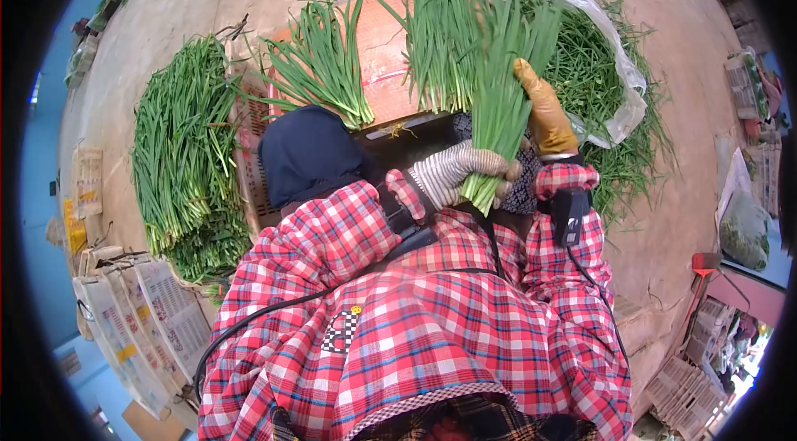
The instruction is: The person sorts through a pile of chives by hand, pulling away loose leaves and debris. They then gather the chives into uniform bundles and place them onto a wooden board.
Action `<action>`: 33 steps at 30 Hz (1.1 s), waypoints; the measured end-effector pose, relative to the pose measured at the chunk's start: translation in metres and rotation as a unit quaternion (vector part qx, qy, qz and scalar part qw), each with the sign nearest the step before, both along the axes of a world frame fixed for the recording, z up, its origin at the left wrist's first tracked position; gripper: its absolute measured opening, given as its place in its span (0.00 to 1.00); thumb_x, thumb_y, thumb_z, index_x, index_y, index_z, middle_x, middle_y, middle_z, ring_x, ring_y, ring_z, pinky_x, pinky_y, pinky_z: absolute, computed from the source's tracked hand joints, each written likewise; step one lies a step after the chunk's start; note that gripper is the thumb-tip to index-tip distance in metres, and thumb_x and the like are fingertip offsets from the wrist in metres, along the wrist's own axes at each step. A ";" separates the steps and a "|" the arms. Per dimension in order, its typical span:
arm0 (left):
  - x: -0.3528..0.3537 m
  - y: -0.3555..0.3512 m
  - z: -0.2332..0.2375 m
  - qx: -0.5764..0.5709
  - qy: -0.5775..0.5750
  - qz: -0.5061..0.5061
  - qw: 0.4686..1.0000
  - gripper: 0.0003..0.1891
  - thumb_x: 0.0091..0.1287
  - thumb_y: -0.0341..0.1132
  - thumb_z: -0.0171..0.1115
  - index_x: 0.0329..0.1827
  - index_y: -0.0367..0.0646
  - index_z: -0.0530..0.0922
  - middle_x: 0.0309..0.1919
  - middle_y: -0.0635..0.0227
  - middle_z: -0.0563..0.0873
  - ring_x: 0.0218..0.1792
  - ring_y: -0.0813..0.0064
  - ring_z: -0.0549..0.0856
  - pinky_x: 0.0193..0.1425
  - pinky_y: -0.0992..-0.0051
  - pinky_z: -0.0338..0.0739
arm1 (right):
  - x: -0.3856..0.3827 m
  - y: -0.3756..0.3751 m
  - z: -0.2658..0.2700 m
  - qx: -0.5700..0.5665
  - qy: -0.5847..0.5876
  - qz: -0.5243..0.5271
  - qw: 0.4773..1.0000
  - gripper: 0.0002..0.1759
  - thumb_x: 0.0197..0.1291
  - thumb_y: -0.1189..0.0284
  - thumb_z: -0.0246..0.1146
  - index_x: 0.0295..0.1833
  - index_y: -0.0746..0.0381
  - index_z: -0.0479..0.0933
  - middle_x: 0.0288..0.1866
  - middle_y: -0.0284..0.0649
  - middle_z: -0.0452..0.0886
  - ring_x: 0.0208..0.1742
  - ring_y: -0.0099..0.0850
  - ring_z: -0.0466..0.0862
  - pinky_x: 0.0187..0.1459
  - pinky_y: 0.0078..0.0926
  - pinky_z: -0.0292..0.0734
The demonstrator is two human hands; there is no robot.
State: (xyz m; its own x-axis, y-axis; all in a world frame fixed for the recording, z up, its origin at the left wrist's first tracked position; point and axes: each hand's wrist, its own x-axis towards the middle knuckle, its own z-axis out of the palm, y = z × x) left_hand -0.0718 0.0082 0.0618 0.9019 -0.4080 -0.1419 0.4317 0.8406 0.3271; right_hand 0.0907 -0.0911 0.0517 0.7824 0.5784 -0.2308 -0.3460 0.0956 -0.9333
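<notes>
My left hand (465, 171), in a grey-and-white striped glove, is closed around the pale stem ends of a bunch of garlic chives (502, 100). The leaves fan upward, away from my body. Against the right side of the bunch rests my right hand (548, 113), in a yellow-brown glove. Its visible fingers are stretched out; any behind the leaves are hidden. Just beyond, a second bunch of chives (440, 42) lies on an orange-red board (383, 51), with a smaller bunch (324, 59) to its left.
A tall pile of chives (183, 150) stands at left beside a plastic crate (249, 138). Loose green leaves (581, 59) fill a white plastic bag (629, 100) at right. Folded crates (158, 325) lean at lower left. A red-headed long-handled tool (706, 262) stands far right.
</notes>
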 end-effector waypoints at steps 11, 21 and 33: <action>0.019 0.011 -0.019 0.053 0.094 0.097 0.989 0.25 0.61 0.29 0.67 0.62 0.42 0.71 0.44 0.60 0.84 0.43 0.64 0.86 0.50 0.63 0.84 | -0.090 -0.060 0.049 -0.110 -0.116 0.417 0.895 0.16 0.69 0.66 0.58 0.48 0.67 0.83 0.40 0.42 0.88 0.41 0.28 0.85 0.49 0.25 0.79; 0.012 0.012 -0.045 0.476 -0.030 0.020 0.879 0.14 0.48 0.27 0.73 0.37 0.36 0.80 0.28 0.64 0.84 0.30 0.74 0.83 0.33 0.74 0.80 | -0.082 -0.073 0.015 -0.233 0.016 0.206 0.950 0.19 0.65 0.62 0.63 0.34 0.70 0.84 0.26 0.40 0.85 0.26 0.26 0.82 0.34 0.24 0.78; -0.001 0.005 -0.023 0.349 0.019 -0.066 0.934 0.17 0.51 0.25 0.70 0.44 0.35 0.78 0.32 0.64 0.83 0.29 0.73 0.83 0.31 0.75 0.80 | -0.022 -0.061 0.077 -0.280 -0.601 -0.063 0.746 0.18 0.45 0.74 0.71 0.46 0.57 0.81 0.61 0.42 0.73 0.62 0.46 0.72 0.58 0.43 0.70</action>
State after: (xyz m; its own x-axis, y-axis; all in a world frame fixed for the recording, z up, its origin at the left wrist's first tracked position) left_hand -0.0727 0.0134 0.0389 0.8396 -0.3111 -0.4454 0.5383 0.3661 0.7591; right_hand 0.0691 -0.1525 0.1291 0.6583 0.5594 0.5038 0.7523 -0.4649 -0.4668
